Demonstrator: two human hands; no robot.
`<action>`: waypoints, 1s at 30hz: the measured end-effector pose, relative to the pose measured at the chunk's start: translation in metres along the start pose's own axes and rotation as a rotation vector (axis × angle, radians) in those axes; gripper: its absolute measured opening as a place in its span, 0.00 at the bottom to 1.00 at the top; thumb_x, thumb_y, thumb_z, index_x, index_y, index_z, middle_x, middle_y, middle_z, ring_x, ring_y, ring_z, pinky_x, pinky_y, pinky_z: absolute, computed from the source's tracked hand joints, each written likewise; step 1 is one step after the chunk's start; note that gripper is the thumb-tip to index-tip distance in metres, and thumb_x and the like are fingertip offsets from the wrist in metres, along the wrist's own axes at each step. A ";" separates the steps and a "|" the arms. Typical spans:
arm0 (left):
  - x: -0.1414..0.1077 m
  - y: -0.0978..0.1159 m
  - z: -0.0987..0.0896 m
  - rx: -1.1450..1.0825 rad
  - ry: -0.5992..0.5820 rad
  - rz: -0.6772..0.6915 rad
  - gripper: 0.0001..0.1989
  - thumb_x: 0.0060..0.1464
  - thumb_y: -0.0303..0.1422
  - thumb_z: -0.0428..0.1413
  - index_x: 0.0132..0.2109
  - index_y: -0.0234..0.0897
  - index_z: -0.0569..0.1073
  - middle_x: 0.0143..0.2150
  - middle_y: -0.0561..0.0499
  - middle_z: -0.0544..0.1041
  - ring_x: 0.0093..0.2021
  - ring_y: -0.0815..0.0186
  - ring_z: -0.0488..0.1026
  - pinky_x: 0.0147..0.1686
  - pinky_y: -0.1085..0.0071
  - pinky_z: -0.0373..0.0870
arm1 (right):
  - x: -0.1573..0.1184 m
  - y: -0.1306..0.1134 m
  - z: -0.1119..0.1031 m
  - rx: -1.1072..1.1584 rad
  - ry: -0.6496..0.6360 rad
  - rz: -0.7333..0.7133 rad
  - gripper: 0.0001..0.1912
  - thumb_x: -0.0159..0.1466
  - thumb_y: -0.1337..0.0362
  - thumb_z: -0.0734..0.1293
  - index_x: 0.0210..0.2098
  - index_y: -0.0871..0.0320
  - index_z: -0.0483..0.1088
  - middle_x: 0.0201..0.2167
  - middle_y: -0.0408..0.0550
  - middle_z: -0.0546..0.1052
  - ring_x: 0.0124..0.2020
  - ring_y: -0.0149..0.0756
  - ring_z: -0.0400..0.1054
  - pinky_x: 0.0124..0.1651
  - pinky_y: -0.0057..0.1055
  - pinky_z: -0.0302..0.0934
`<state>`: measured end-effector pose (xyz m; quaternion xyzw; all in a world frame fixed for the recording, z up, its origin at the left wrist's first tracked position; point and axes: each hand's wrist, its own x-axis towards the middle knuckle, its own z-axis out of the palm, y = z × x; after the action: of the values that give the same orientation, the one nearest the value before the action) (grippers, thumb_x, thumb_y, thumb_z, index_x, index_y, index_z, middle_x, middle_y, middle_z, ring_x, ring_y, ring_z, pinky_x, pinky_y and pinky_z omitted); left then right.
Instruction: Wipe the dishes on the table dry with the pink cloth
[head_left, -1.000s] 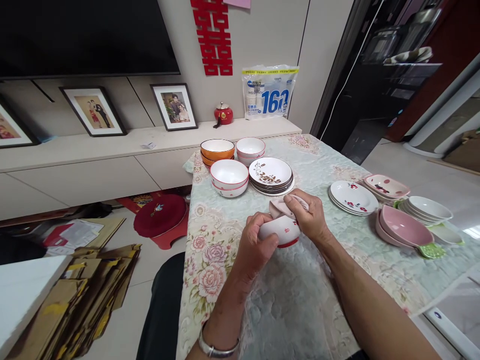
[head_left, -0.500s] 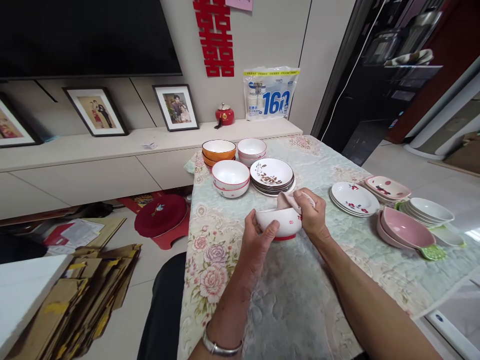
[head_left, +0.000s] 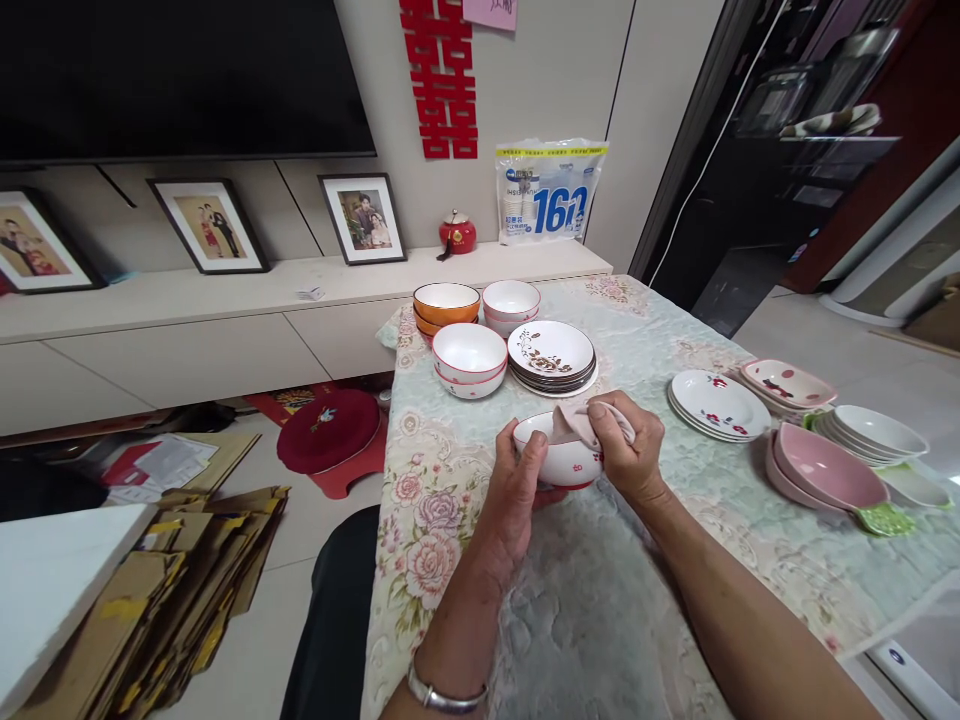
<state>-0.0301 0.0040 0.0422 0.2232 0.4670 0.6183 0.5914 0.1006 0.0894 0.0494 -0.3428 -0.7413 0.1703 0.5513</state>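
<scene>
A white bowl (head_left: 559, 463) with small red marks and a red foot is held over the near part of the table. My left hand (head_left: 519, 485) grips its left side, thumb on the outer wall near the rim and fingers partly hidden beneath. In my right hand (head_left: 626, 440) is a bunched pale pink cloth (head_left: 576, 422), pressed on the bowl's right rim and hanging partly inside. Just beyond the bowl stand two stacked red-rimmed white bowls (head_left: 470, 355) and a stack of brown-flowered plates (head_left: 551, 350).
Orange bowls (head_left: 448, 300) and more white bowls (head_left: 511, 299) stand at the table's far end. To the right are flowered plates (head_left: 718, 405), pink dishes (head_left: 829, 467) and small white bowls (head_left: 877, 432). A red stool (head_left: 330, 432) and flattened cardboard (head_left: 150, 600) lie left of the table.
The bowl looks slightly raised and tilted, with my left fingers now further under it. My right hand has shifted a little with the cloth along the rim. The view has turned slightly left.
</scene>
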 end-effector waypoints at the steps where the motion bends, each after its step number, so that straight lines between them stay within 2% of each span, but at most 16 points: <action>1: -0.001 0.001 0.000 -0.018 -0.007 -0.005 0.33 0.55 0.48 0.58 0.64 0.46 0.60 0.57 0.43 0.70 0.50 0.56 0.73 0.37 0.66 0.78 | 0.000 -0.001 -0.001 -0.008 0.001 -0.017 0.11 0.67 0.62 0.62 0.30 0.57 0.71 0.23 0.41 0.72 0.23 0.29 0.63 0.28 0.27 0.56; 7: -0.003 0.007 0.003 -0.186 -0.078 -0.081 0.31 0.55 0.46 0.57 0.63 0.50 0.59 0.57 0.44 0.71 0.46 0.56 0.75 0.37 0.60 0.78 | 0.001 -0.008 -0.003 -0.058 -0.030 -0.146 0.09 0.65 0.63 0.62 0.30 0.57 0.71 0.25 0.44 0.74 0.26 0.32 0.67 0.31 0.30 0.58; 10: -0.002 0.008 0.002 -0.283 -0.096 -0.111 0.29 0.54 0.39 0.57 0.62 0.53 0.58 0.56 0.47 0.70 0.45 0.56 0.75 0.37 0.56 0.78 | 0.001 -0.011 -0.004 -0.036 -0.077 -0.172 0.09 0.65 0.63 0.63 0.30 0.57 0.71 0.25 0.44 0.74 0.27 0.33 0.67 0.32 0.31 0.59; 12: -0.001 0.007 0.002 -0.299 -0.061 -0.072 0.32 0.50 0.31 0.57 0.61 0.52 0.59 0.56 0.49 0.70 0.46 0.57 0.73 0.37 0.58 0.77 | 0.001 -0.011 -0.003 0.033 -0.101 -0.079 0.10 0.66 0.61 0.63 0.31 0.57 0.72 0.26 0.44 0.74 0.26 0.32 0.66 0.31 0.30 0.58; 14: 0.000 0.006 0.001 -0.253 -0.015 -0.012 0.35 0.44 0.26 0.57 0.60 0.50 0.61 0.54 0.50 0.71 0.46 0.58 0.72 0.36 0.64 0.75 | 0.002 -0.007 -0.003 0.162 -0.072 0.093 0.12 0.66 0.58 0.63 0.32 0.57 0.73 0.26 0.44 0.74 0.26 0.32 0.65 0.30 0.29 0.57; 17: 0.002 0.003 0.001 -0.141 0.039 0.082 0.37 0.38 0.22 0.56 0.59 0.45 0.63 0.50 0.49 0.72 0.45 0.60 0.70 0.33 0.71 0.71 | 0.008 0.004 0.001 0.445 0.016 0.361 0.17 0.66 0.52 0.62 0.30 0.57 0.72 0.22 0.42 0.71 0.22 0.31 0.62 0.25 0.28 0.56; 20: 0.003 0.000 0.000 -0.065 0.064 0.161 0.40 0.35 0.20 0.54 0.60 0.42 0.64 0.52 0.49 0.72 0.48 0.60 0.69 0.37 0.72 0.69 | 0.016 0.021 0.003 0.693 0.125 0.538 0.17 0.64 0.49 0.63 0.28 0.55 0.67 0.20 0.41 0.70 0.20 0.32 0.63 0.24 0.28 0.58; 22: 0.004 -0.002 0.001 -0.042 0.075 0.183 0.41 0.34 0.20 0.54 0.60 0.41 0.63 0.53 0.48 0.72 0.50 0.59 0.68 0.41 0.70 0.69 | 0.021 0.030 0.002 0.770 0.159 0.559 0.15 0.62 0.48 0.64 0.30 0.54 0.68 0.23 0.42 0.73 0.24 0.35 0.68 0.28 0.31 0.64; 25: 0.005 -0.003 0.001 -0.024 0.090 0.179 0.41 0.33 0.21 0.54 0.60 0.40 0.62 0.53 0.48 0.72 0.50 0.58 0.68 0.43 0.68 0.68 | 0.028 0.033 -0.005 0.811 0.074 0.500 0.16 0.62 0.48 0.62 0.35 0.54 0.70 0.29 0.46 0.76 0.31 0.40 0.72 0.34 0.38 0.69; 27: 0.005 -0.002 0.001 -0.016 0.095 0.167 0.41 0.33 0.22 0.54 0.61 0.40 0.62 0.54 0.48 0.72 0.50 0.58 0.69 0.42 0.68 0.68 | 0.032 0.027 -0.012 0.824 0.015 0.456 0.18 0.64 0.47 0.59 0.37 0.53 0.71 0.33 0.49 0.77 0.35 0.42 0.73 0.37 0.41 0.70; 30: 0.005 -0.002 0.001 -0.012 0.096 0.140 0.42 0.33 0.22 0.54 0.61 0.41 0.61 0.55 0.47 0.71 0.49 0.58 0.69 0.40 0.70 0.68 | 0.034 0.012 -0.019 0.823 0.010 0.431 0.24 0.67 0.45 0.53 0.37 0.51 0.73 0.36 0.51 0.77 0.40 0.44 0.73 0.40 0.44 0.70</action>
<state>-0.0295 0.0085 0.0396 0.2219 0.4745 0.6709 0.5249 0.1171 0.1194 0.0719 -0.2425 -0.5213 0.5593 0.5972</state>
